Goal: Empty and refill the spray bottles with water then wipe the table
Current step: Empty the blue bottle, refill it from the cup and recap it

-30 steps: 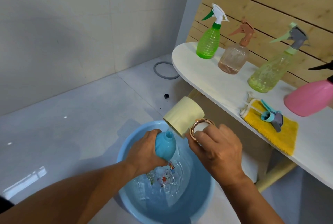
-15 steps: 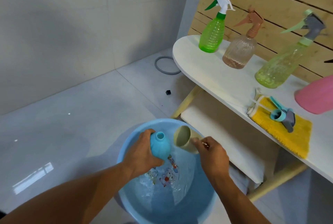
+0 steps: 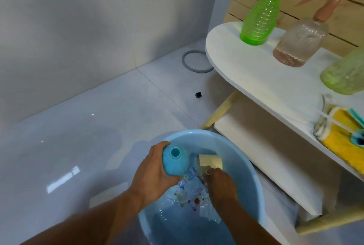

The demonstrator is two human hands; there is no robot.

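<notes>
My left hand (image 3: 155,174) grips an open blue bottle (image 3: 175,161) with no spray head, held over the blue basin (image 3: 242,158) of water. My right hand (image 3: 218,182) holds a cream mug (image 3: 209,163) by its handle, tipped on its side low in the basin. On the white table (image 3: 256,79) stand a green spray bottle (image 3: 260,18), a clear brown-topped spray bottle (image 3: 301,42) and a pale green bottle (image 3: 346,77). A yellow cloth (image 3: 342,142) lies near the table's edge with a teal spray head (image 3: 357,136) on it.
A lower shelf (image 3: 256,146) runs under the tabletop, close to the basin. A grey ring (image 3: 195,61) and a small black cube (image 3: 198,94) lie on the tiled floor. Grey wall stands at the left, wooden slats behind the table.
My right hand has lowered the mug from above the bottle's mouth down into the basin. The bottle has stayed in my left hand. The view has moved left and closer.
</notes>
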